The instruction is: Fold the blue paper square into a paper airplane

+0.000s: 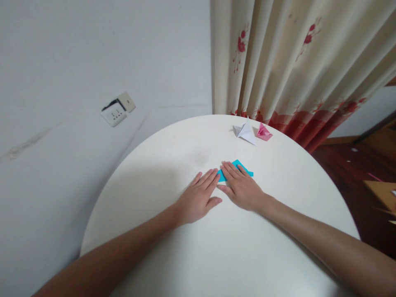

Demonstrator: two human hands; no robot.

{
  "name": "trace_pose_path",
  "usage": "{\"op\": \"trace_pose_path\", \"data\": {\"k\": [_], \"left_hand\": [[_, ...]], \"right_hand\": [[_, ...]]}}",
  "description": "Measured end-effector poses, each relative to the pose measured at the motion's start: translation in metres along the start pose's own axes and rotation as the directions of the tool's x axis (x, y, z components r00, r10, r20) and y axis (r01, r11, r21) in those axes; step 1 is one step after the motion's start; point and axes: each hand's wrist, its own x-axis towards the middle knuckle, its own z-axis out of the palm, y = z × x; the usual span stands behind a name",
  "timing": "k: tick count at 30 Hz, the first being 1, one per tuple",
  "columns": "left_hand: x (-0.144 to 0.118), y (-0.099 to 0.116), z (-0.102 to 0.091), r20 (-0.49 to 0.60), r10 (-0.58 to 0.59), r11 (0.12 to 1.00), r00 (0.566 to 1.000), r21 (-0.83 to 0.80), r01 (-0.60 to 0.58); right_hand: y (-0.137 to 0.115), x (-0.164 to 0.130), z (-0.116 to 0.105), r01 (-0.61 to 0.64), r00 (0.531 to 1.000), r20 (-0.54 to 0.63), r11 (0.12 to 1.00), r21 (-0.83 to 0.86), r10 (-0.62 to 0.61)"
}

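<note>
A: Where do the hands sit?

B: Both lie flat, palms down, near the middle of the round white table [173,251]; the left hand [198,198] has its fingers straight and close together, the tips just reaching the left corner of a folded blue paper [244,168]; its thumb sticks out to the right, toward the other hand

A: And the other?

B: The right hand [243,187] lies on the same blue paper; fingers straight, held side by side, pressing flat on top of it rather than clamped round anything; only the far edge and the two side corners of the sheet show past the fingertips

A: So the paper is on the table?

B: Yes; flat on the tabletop, under the right fingers, a little past the centre; the two hands nearly touch at the thumbs

A: Anything else up there?

B: At the far edge, well apart from the hands, a white folded paper figure [245,132] and, just beside it on the right, a smaller pink folded paper figure [264,132]; behind them hangs a cream curtain [293,57] with red flowers; to the left, on the pale wall, a wall socket [114,114]
</note>
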Motion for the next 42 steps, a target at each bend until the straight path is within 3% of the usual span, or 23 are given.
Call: {"op": "trace_pose_path", "data": {"k": [7,11,14,17,20,27,36,39,42], "left_hand": [[-0.002,-0.001,0.001,-0.011,0.018,1.000,1.000,-0.009,-0.019],[-0.002,-0.001,0.001,-0.007,0.018,1.000,1.000,-0.006,-0.018],[-0.001,-0.001,0.000,-0.008,0.015,1.000,1.000,-0.002,-0.015],[0.000,-0.001,0.001,-0.014,0.015,1.000,1.000,0.005,-0.015],[0.001,0.000,0.001,-0.012,0.008,1.000,1.000,0.015,-0.008],[-0.005,0.002,-0.003,0.012,-0.016,0.997,1.000,0.074,0.015],[-0.041,0.005,-0.003,-0.041,-0.258,0.941,0.965,0.214,0.261],[-0.041,0.001,-0.010,-0.045,-0.328,0.907,0.943,0.263,0.328],[-0.032,-0.005,-0.018,-0.123,-0.355,0.895,0.927,0.240,0.375]], "right_hand": [[0.017,-0.001,0.007,-0.174,0.984,-0.037,0.985,-0.019,0.173],[0.022,-0.002,0.009,-0.264,0.957,-0.129,0.964,-0.025,0.259],[0.014,-0.003,0.006,-0.197,0.964,-0.185,0.980,-0.011,0.192],[-0.001,-0.003,0.002,-0.012,0.994,-0.108,1.000,0.025,0.014],[-0.011,-0.004,0.003,0.067,0.998,-0.022,0.997,0.041,-0.066],[-0.010,-0.005,0.003,0.047,0.999,0.009,0.999,0.023,-0.047],[-0.011,-0.005,0.003,0.037,0.999,-0.017,0.999,0.032,-0.036],[-0.008,-0.005,0.002,0.025,1.000,-0.003,1.000,0.014,-0.025],[-0.003,-0.003,0.002,-0.004,1.000,0.003,1.000,-0.008,0.004]]}}
